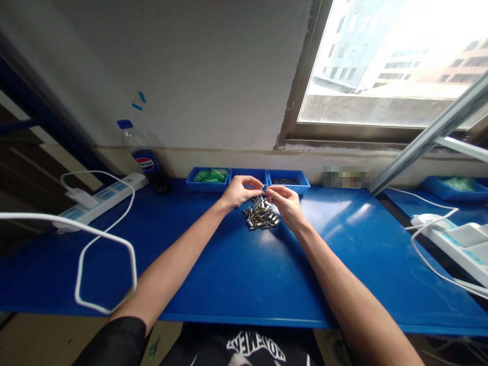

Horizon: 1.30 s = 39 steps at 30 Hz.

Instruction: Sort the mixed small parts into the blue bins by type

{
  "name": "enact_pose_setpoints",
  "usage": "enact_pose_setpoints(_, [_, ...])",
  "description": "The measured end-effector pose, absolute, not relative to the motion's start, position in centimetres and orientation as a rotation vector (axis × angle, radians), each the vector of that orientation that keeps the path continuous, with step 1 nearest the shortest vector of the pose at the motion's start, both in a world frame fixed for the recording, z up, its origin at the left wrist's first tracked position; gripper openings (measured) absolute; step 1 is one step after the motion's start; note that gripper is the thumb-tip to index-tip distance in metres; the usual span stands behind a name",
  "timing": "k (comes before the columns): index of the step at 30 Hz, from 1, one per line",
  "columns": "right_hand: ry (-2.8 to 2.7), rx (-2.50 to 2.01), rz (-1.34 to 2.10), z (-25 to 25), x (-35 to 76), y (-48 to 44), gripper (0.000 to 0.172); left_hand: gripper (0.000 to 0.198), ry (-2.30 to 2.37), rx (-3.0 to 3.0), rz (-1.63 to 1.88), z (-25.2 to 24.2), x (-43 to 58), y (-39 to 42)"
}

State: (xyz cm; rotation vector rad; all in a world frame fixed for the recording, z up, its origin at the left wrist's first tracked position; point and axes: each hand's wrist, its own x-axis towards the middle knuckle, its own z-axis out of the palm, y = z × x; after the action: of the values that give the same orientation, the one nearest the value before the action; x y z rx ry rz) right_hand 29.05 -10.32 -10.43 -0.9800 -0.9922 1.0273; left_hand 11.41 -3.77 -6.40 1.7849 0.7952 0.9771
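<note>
My left hand (240,191) and my right hand (285,202) meet fingertip to fingertip above a pile of small metal parts (261,216). The thumb and fingers of each hand are pinched together. Something small and dark seems to sit between the fingertips, too tiny to name. Short silvery cylinders and thin dark, screw-like pieces make up the pile on the blue table (229,274). Behind the hands stand a blue bin (190,184) of green packets, a middle blue bin (249,173) partly hidden by my left hand, and a right blue bin (303,185) with dark thin pieces.
On the left are a cola bottle (143,157), a white power strip (110,198) and a looping white cable (133,259) near my left forearm. A metal brace (427,132) slants down at the right. Beyond it lie another power strip (465,244) and a blue tray (438,189).
</note>
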Motion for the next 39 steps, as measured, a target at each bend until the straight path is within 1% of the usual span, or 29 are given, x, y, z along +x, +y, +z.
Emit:
enact_pose_setpoints(2, [-0.959,-1.008,0.953,-10.5,29.2,-10.2,0.036,0.023,0.865,1.909,0.98,-6.6,11.3,-3.7])
enact_pose_setpoints(4, [-0.909,-1.029,0.85,-10.4,29.4,-10.1,0.039,0.019,0.904,2.076,0.902,-6.8,11.2,-3.7])
enact_pose_setpoints(8, [-0.893,-1.059,0.75,-10.4,30.0,-10.0,0.056,0.024,0.855,2.323,0.656,-7.3,11.2,-4.1])
enact_pose_setpoints(10, [-0.891,-1.083,0.742,-10.4,30.1,-10.0,0.06,0.027,0.869,2.361,0.613,-7.5,11.3,-4.3])
enact_pose_setpoints(14, [-0.908,-1.097,0.764,-10.4,29.9,-10.1,0.055,0.029,0.868,2.367,0.614,-7.9,11.6,-4.6])
enact_pose_setpoints(20, [-0.906,-1.081,0.807,-10.6,29.8,-10.1,0.044,0.026,0.848,2.256,0.71,-8.1,11.8,-4.4])
enact_pose_setpoints(29, [-0.999,-1.09,0.865,-10.2,29.4,-10.4,0.032,0.032,0.757,1.956,0.91,-6.8,11.6,-4.0])
enact_pose_setpoints(33, [-1.078,-1.065,0.982,-9.8,28.9,-10.7,0.035,0.035,0.746,1.902,0.98,-6.5,11.5,-3.8])
enact_pose_setpoints(39, [-1.04,-0.998,1.111,-10.0,28.9,-10.8,0.039,0.037,0.728,1.897,1.014,-6.7,11.3,-3.3])
